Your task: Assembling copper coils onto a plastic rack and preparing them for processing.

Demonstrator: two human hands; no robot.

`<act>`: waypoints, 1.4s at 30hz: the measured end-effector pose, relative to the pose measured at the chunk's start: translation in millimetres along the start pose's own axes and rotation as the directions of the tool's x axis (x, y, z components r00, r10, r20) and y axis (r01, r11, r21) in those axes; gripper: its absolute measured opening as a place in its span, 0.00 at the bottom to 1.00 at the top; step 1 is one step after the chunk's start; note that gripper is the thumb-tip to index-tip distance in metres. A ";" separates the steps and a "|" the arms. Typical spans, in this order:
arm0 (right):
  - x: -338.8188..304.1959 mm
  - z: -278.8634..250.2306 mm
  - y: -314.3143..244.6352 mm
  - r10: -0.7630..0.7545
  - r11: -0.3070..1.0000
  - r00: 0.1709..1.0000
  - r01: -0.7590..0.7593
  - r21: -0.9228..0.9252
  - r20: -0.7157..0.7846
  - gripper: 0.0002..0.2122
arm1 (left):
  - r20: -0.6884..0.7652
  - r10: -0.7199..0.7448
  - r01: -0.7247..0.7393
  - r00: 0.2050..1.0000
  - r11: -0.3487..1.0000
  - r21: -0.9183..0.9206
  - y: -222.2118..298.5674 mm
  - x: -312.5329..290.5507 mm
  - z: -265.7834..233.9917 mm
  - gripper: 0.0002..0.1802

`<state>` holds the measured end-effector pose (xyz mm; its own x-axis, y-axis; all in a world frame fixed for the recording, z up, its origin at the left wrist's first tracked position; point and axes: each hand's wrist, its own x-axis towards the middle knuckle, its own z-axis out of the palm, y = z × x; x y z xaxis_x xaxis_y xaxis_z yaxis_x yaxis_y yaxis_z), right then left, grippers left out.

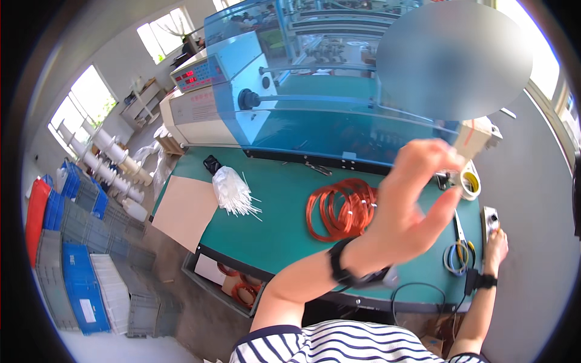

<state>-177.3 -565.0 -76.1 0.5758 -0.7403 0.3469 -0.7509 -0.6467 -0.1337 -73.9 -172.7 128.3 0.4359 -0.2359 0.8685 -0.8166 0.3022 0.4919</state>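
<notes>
My left hand (411, 206) is raised over the right part of the green bench, a dark band on its wrist. Its fingers are bent and the thumb stands apart, with nothing visible between them; motion blurs it slightly. Behind it lies a bundle of coiled copper-coloured wire (342, 209), partly covered by the hand. At the bench's right edge, my right hand (496, 247) has its fingers curled at the near end of a small grey control box (489, 219) with a black knob. Scissors (458, 254) lie just left of that hand.
A winding machine (206, 115) with a blue transparent cover (327, 130) spans the back. Thin white strips (236, 193) in a bag and a cardboard sheet (184, 212) lie left. A tape roll (470, 183) stands right. Blue and grey crates (82, 290) fill the floor at left.
</notes>
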 end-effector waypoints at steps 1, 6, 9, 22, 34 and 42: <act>1.0 4.4 6.6 -0.002 1.000 1.000 0.003 0.019 -0.019 0.15 | -0.038 -0.009 0.008 0.999 0.999 -0.038 35.7 -11.7 -13.9 0.10; -2.5 0.5 5.7 -0.031 0.999 0.999 0.032 0.042 -0.012 0.15 | -0.534 0.258 -0.445 0.805 0.858 -0.257 168.2 -51.9 -31.3 0.07; -0.3 -4.6 12.5 -0.015 0.991 0.998 0.023 0.130 -0.057 0.15 | -0.239 0.376 -0.429 0.895 0.873 -0.232 215.3 -69.6 -56.5 0.11; -84.1 -138.6 -92.6 0.028 0.483 0.965 0.217 0.848 -0.263 0.17 | -0.244 0.309 -0.371 0.919 0.887 -0.276 234.4 -100.3 -37.8 0.08; -51.4 -56.3 -123.6 -0.100 0.669 0.976 0.211 0.712 -0.195 0.17 | -0.394 0.130 -0.260 0.910 0.919 -0.296 197.8 -100.8 -30.7 0.09; -158.3 -69.1 -35.0 0.038 0.748 0.993 0.045 0.662 -0.110 0.07 | -0.122 -0.119 0.089 0.985 0.970 -0.227 150.3 -117.1 -40.6 0.07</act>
<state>-264.5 -412.5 -62.2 0.5080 -0.7397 0.4413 -0.3216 -0.6382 -0.6995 -232.3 -62.1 103.0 0.5726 -0.1554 0.8050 -0.6676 0.4814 0.5679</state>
